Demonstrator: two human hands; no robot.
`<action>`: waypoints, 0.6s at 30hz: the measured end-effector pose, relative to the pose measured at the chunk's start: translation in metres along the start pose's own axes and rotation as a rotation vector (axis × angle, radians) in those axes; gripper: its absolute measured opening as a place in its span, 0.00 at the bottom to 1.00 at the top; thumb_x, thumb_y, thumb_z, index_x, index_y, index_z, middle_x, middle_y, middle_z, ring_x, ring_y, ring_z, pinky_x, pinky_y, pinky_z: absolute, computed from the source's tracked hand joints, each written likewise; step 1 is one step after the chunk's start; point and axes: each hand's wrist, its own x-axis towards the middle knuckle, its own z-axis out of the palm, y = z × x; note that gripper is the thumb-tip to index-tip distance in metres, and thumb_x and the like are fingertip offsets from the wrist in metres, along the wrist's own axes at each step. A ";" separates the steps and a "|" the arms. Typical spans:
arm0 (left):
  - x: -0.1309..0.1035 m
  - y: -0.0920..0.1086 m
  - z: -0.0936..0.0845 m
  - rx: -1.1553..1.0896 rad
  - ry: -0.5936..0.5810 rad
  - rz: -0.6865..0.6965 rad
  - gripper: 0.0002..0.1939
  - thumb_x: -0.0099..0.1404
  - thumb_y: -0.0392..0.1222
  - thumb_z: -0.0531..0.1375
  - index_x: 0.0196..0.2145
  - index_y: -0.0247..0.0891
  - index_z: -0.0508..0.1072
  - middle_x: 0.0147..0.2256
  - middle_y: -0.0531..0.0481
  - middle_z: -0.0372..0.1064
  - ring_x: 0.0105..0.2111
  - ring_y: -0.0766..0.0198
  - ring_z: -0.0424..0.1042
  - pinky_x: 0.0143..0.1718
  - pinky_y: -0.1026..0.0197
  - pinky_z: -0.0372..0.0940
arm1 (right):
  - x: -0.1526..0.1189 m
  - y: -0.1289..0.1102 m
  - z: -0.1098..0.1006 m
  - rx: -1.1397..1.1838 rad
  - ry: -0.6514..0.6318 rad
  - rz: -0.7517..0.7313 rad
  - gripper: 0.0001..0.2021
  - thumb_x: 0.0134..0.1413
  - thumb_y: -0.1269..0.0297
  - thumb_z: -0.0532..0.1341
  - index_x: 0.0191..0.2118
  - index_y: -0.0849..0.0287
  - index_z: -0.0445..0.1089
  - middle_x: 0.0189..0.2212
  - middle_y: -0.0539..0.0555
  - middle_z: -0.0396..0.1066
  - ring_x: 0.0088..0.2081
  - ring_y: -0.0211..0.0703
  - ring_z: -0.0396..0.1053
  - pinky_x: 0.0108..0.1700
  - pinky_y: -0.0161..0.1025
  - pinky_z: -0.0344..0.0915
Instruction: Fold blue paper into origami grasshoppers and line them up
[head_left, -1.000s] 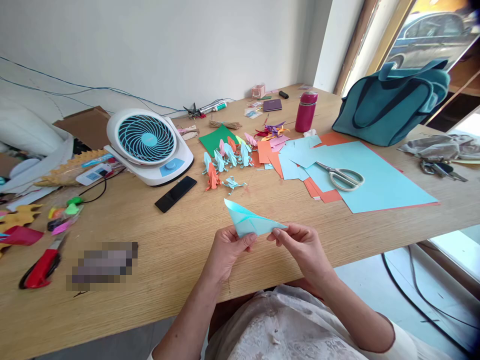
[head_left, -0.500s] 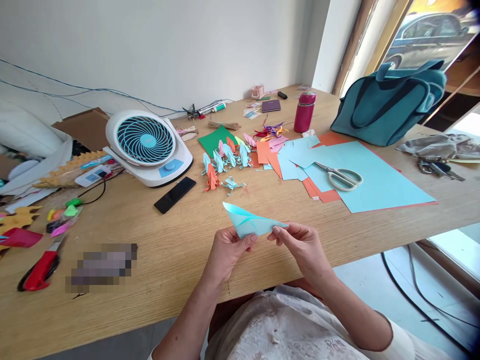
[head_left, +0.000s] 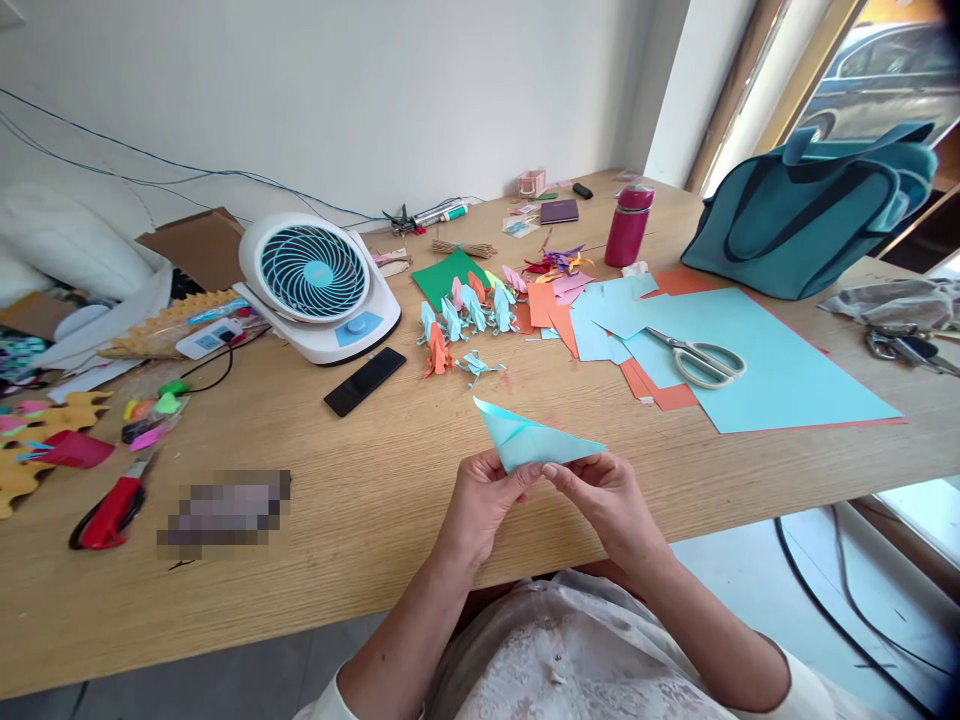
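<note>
A light blue sheet of paper (head_left: 536, 440), folded into a triangle, is held above the table near its front edge. My left hand (head_left: 487, 500) pinches its lower left part, thumb in front. My right hand (head_left: 607, 500) grips the lower right part, its thumb close to the left thumb. Beyond the hands are several small folded figures in light blue (head_left: 477, 366), orange (head_left: 438, 350) and pink. Light blue scissors (head_left: 705, 362) lie on large light blue sheets (head_left: 795, 385), with orange paper (head_left: 679, 394) under them.
A white fan (head_left: 322, 290) and a black phone (head_left: 365, 381) are at the left, with a red-handled knife (head_left: 112, 512) farther left. A magenta bottle (head_left: 628, 228) and teal bag (head_left: 810, 215) stand at the back right. Keys (head_left: 900, 345) lie at the right.
My right thumb has moved inward along the paper's lower edge, closer to my left thumb. The folded paper looks flatter and less open. The view has shifted slightly to the left.
</note>
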 end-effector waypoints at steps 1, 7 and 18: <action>0.000 0.000 0.000 0.001 -0.002 0.008 0.16 0.50 0.50 0.73 0.24 0.35 0.78 0.21 0.54 0.69 0.24 0.71 0.60 0.25 0.68 0.58 | 0.001 0.001 -0.001 -0.002 0.017 0.014 0.11 0.41 0.54 0.73 0.25 0.55 0.77 0.23 0.51 0.75 0.28 0.41 0.69 0.33 0.38 0.66; -0.001 0.005 0.003 -0.087 -0.039 0.034 0.15 0.48 0.46 0.74 0.27 0.35 0.76 0.25 0.54 0.71 0.26 0.70 0.64 0.28 0.68 0.60 | 0.005 0.006 -0.006 -0.018 0.076 0.045 0.15 0.37 0.54 0.75 0.19 0.57 0.74 0.18 0.50 0.71 0.23 0.36 0.64 0.28 0.35 0.62; -0.005 0.002 -0.010 -0.005 -0.016 -0.034 0.17 0.50 0.51 0.73 0.26 0.34 0.77 0.24 0.53 0.68 0.24 0.70 0.62 0.25 0.67 0.60 | 0.005 0.007 -0.007 -0.075 0.153 0.013 0.15 0.42 0.52 0.73 0.21 0.58 0.74 0.19 0.51 0.72 0.23 0.36 0.63 0.27 0.35 0.61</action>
